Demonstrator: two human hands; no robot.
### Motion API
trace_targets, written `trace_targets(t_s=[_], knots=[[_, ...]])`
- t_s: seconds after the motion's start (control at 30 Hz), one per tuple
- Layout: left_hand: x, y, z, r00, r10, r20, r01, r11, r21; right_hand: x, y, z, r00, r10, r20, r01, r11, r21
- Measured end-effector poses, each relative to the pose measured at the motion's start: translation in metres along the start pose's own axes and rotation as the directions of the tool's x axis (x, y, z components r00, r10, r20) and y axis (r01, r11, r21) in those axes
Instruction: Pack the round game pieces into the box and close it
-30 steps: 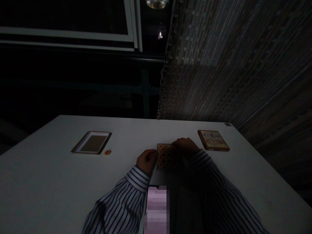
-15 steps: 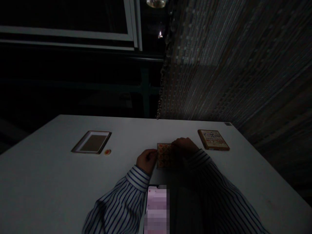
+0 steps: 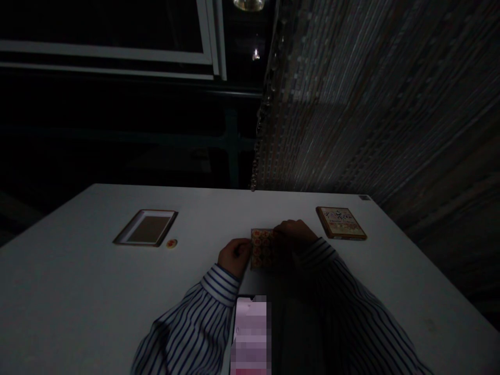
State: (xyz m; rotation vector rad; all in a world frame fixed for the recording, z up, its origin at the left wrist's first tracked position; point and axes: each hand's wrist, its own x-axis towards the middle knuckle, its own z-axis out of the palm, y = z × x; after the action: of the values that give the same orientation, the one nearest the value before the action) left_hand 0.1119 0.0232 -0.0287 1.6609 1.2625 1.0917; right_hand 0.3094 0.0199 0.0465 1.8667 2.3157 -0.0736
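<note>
A flat case of round game pieces (image 3: 261, 250), pale discs with red marks set in rows, lies on the white table in front of me. My left hand (image 3: 235, 257) has its fingers curled at the case's left edge, thumb and forefinger closed on it. Over the case's right part bends my right hand (image 3: 296, 236), fingers folded down at the far edge; its shadow darkens that side and hides the fingertips. One loose round game piece (image 3: 171, 243) with a red mark rests to the left, beside an open shallow box (image 3: 167, 229) with a brown bottom.
On the right lies a flat box lid or closed box (image 3: 341, 223) with printed characters. A phone with a lit pink screen (image 3: 250, 333) is nearest me, between my forearms. Beyond the white table (image 3: 78, 291) hangs a bead curtain (image 3: 312, 130), with a window frame at left.
</note>
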Motion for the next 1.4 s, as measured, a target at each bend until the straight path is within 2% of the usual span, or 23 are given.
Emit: trace_targets(t_s=[0.17,0.33,0.63,0.73,0.8,0.9,0.97,1.07,1.4], knots=[[0.0,-0.001,0.0,1.0,-0.011,0.023,0.011,1.0,0.013,0.001,0.001,0.001,1.0,-0.007,0.0,0.007,1.0,-0.01],[0.0,-0.001,0.002,1.0,0.001,-0.027,-0.001,1.0,-0.014,0.0,0.0,0.001,1.0,-0.021,0.001,0.021,1.0,-0.018],[-0.001,-0.001,0.003,1.0,-0.009,-0.024,0.008,1.0,-0.026,0.0,0.002,0.003,0.999,-0.019,-0.038,0.019,1.0,-0.023],[0.0,0.001,0.001,0.999,0.041,-0.005,-0.041,0.999,0.027,-0.001,0.0,-0.001,0.998,-0.019,-0.053,0.019,1.0,-0.002],[0.003,0.003,0.0,0.992,0.125,-0.008,-0.124,0.988,0.087,-0.001,-0.004,-0.003,0.998,-0.03,-0.061,0.031,1.0,0.004],[0.009,0.005,0.001,0.964,0.267,0.021,-0.265,0.944,0.198,-0.001,-0.011,-0.004,0.996,-0.046,-0.075,0.046,0.999,-0.001],[0.014,0.004,0.003,0.95,0.308,0.054,-0.31,0.911,0.272,0.0,-0.014,-0.003,0.996,-0.043,-0.084,0.044,0.999,0.001],[0.02,0.002,0.006,0.948,0.31,0.075,-0.316,0.884,0.344,0.003,-0.017,-0.001,0.995,-0.03,-0.093,0.032,0.999,0.018],[0.031,0.004,0.01,0.962,0.248,0.115,-0.273,0.868,0.414,0.002,-0.021,0.001,0.992,0.008,-0.124,-0.003,0.999,0.045]])
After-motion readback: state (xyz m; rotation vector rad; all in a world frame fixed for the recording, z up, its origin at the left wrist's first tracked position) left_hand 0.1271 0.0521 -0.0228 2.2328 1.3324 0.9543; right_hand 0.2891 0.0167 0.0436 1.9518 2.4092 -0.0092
